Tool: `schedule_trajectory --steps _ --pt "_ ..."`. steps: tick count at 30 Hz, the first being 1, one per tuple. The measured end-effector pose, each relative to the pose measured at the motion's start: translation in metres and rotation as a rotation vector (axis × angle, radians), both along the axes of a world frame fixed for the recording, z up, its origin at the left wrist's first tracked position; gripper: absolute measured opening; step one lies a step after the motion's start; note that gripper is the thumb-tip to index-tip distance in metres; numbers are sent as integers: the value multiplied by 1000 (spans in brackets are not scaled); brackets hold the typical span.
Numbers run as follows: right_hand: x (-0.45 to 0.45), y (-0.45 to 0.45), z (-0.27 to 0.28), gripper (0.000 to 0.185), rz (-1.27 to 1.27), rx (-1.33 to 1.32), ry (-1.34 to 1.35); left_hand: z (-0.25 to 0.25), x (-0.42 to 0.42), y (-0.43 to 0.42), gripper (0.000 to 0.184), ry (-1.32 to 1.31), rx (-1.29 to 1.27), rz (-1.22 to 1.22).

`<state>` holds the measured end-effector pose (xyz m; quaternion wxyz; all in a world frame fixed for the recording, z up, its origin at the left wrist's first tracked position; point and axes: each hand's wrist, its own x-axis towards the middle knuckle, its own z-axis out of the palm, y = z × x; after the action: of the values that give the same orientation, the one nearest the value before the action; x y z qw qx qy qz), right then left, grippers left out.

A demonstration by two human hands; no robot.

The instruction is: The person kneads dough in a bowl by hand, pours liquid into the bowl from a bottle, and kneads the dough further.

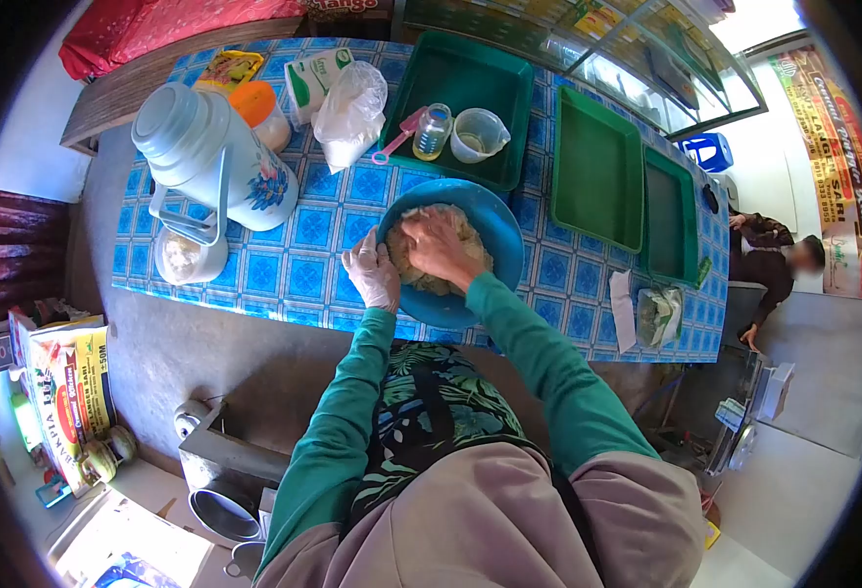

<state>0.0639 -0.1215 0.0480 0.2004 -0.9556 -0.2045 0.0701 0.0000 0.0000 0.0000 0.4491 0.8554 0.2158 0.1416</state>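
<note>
A blue bowl [507,235] with pale, crumbly dough [429,283] in it stands at the front edge of the table. My left hand [372,272], in a clear thin glove, grips the bowl's left rim. Inside the bowl, my right hand [441,245] presses into the dough, its fingers curled and partly buried. Just behind the bowl, a dark green tray [460,73] carries a small glass bottle [432,132], a clear measuring cup [479,135] and a pink spoon [400,137].
To the left stand a large flask [220,157], a tub of white powder [191,257], an orange-lidded jar [260,116] and a plastic bag [350,113]. Green trays [597,167] and a small packet [659,317] lie rightward on the blue checked tablecloth [308,274]. Another person [769,260] is beyond the table's right end.
</note>
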Motion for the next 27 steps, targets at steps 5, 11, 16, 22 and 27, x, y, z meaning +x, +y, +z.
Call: schedule_trajectory --steps 5,11,16,22,27 --pt "16 -58 -1 13 -219 322 48 6 5 -11 30 -58 65 31" --pt "59 -19 -58 14 166 278 253 1 6 -11 26 -47 40 53" --pt "-6 -41 21 27 658 -84 11 -10 6 -9 24 -38 -95 107" --pt "-47 -74 6 14 653 -569 85 -17 9 -13 24 -80 -183 170" --pt "-42 -25 -60 16 349 -639 -163 -5 8 -13 26 -10 -110 134"
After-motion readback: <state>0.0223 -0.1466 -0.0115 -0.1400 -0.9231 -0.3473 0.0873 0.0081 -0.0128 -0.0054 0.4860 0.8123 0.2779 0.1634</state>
